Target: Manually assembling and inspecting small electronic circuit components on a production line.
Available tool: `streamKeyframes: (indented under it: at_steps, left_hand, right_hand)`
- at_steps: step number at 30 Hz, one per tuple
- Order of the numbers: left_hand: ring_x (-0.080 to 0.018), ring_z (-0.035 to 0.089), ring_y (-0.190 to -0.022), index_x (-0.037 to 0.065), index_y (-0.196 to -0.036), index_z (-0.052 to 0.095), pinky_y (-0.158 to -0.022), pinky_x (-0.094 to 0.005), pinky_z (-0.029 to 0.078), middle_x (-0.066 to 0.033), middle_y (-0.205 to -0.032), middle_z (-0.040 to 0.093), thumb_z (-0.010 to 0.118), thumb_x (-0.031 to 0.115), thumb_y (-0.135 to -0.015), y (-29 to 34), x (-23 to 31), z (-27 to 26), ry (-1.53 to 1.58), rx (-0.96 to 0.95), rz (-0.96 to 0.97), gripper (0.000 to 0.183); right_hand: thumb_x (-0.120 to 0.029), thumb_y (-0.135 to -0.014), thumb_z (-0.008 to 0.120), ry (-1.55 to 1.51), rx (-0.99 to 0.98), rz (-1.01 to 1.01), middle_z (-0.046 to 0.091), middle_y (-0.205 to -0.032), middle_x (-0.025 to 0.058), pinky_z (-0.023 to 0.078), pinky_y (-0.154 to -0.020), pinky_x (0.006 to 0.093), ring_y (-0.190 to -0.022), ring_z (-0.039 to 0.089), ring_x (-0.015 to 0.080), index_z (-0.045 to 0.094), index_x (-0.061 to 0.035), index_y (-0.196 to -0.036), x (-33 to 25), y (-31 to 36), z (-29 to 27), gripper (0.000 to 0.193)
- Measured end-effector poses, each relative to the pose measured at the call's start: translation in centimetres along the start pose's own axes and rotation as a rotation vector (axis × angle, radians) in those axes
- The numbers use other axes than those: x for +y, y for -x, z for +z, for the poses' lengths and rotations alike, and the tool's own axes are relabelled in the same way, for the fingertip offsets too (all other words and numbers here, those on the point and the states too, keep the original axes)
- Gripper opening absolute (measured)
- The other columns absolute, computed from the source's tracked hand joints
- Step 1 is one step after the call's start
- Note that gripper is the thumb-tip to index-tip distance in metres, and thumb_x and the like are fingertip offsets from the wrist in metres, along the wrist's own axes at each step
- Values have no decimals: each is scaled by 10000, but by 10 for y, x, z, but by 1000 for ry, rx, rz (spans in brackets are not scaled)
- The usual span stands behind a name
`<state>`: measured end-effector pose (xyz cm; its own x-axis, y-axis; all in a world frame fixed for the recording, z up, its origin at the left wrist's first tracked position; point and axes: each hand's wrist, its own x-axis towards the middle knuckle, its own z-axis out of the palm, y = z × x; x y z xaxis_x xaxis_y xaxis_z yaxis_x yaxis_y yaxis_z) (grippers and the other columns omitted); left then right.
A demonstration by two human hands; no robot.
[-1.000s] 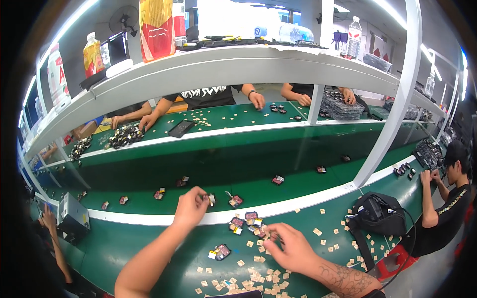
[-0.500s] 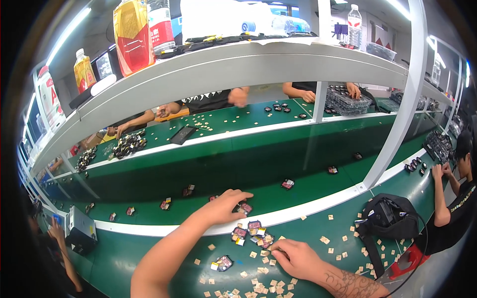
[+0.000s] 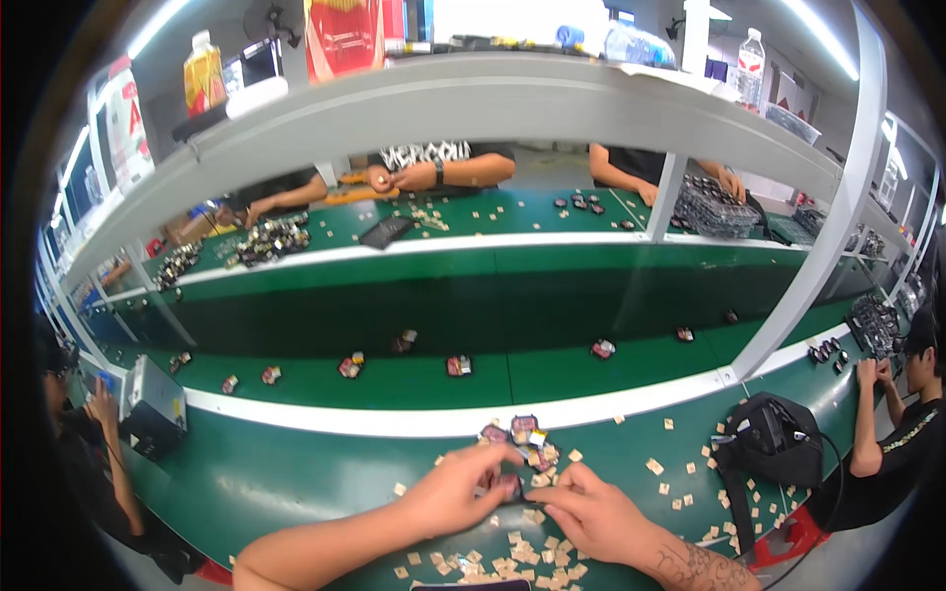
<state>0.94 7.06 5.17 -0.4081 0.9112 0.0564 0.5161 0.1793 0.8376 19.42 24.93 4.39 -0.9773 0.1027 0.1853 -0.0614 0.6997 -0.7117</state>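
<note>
My left hand point(image 3: 455, 492) is closed around the edge of a small dark module with a reddish face point(image 3: 508, 489), just above the near green table point(image 3: 296, 473). My right hand point(image 3: 596, 512) is beside it with thumb and forefinger pinched together at the module's right edge; whether a small piece is between the fingertips I cannot make out. Just beyond both hands lies a small group of similar black-and-red modules point(image 3: 526, 429), some with tan squares on or against them. Many loose tan square pieces point(image 3: 517, 557) are scattered on the table around and below my hands.
Beyond a white rail point(image 3: 296, 408) runs a green belt with spaced-out modules point(image 3: 459, 366). A grey shelf beam point(image 3: 473, 103) and a slanted post point(image 3: 813, 217) cross above. A black bag point(image 3: 774, 438) lies right, a grey box point(image 3: 156, 406) left. Other people work opposite and at both sides.
My left hand has drawn back from the belt to the near table, and a module is gone from where it reached. My hands are now close together. The view has shifted.
</note>
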Motion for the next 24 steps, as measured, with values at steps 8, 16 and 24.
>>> streamKeyframes:
  at_steps: [8, 16, 24]
  left_hand:
    - [-298, 637, -983, 112, -1255, 686, -854, -412, 544, -83, -971, 623, 748, 333, -973, 58, -7, 18, -574, -54, 171, 363]
    - [-291, 641, -1115, 66, -1401, 603, -907, -404, 483, -107, -1144, 621, 800, 395, -911, 75, -15, -3, -524, -201, 155, 622]
    - [-314, 646, -1102, 74, -1275, 621, -915, -434, 511, -110, -1131, 589, 796, 267, -920, 74, -31, -2, -375, -183, 208, 440]
  right_hand:
    - [-102, -932, 726, 152, -177, -110, 575, -967, 57, 595, -653, 394, -807, 703, 269, 681, -108, -1143, -27, 6, 17, 216]
    - [-100, -887, 737, 392, -242, -126, 590, -925, 41, 589, -624, 380, -809, 707, 251, 677, -107, -1099, -38, -8, 28, 220]
    - [-90, -902, 738, 495, -307, -129, 604, -893, 43, 586, -628, 373, -779, 705, 265, 697, -92, -1060, -47, -14, 35, 164]
